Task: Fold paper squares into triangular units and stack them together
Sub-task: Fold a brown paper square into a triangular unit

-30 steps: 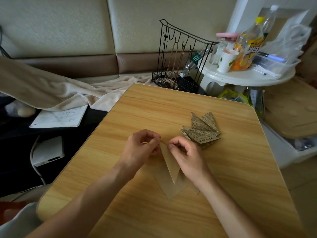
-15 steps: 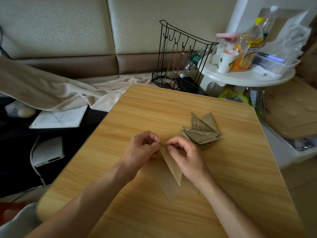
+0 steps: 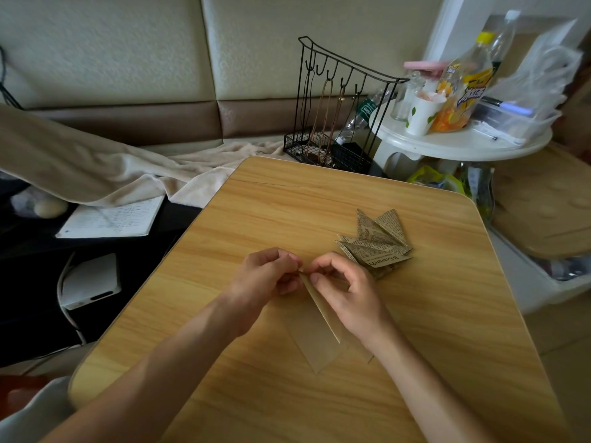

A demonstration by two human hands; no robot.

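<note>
Two hands meet in the middle of the frame over a brown paper piece (image 3: 323, 314). It is plain brown, folded into a long, thin, pointed shape, with one flap standing up and the point aimed at the bottom of the frame. It lies on the desk (image 3: 447, 330), partly under the hands. Just right of the hands, a little higher in the frame, sits a pile of folded triangles (image 3: 375, 247) made of newspaper-print paper, fanned out like petals.

The desk is light wood with round corners. Above it in the frame stands a black wire rack (image 3: 339, 107). At the upper right, a white round table (image 3: 463, 142) holds a paper cup (image 3: 420, 115) and an orange drink bottle (image 3: 460, 87). At the left lie a cream blanket (image 3: 96, 167) and a notebook (image 3: 112, 217).

The left hand (image 3: 267, 276) has curled fingers pinching the top tip of the paper. The right hand (image 3: 345, 289) pinches the same tip from the other side, fingertips almost touching the left ones.
</note>
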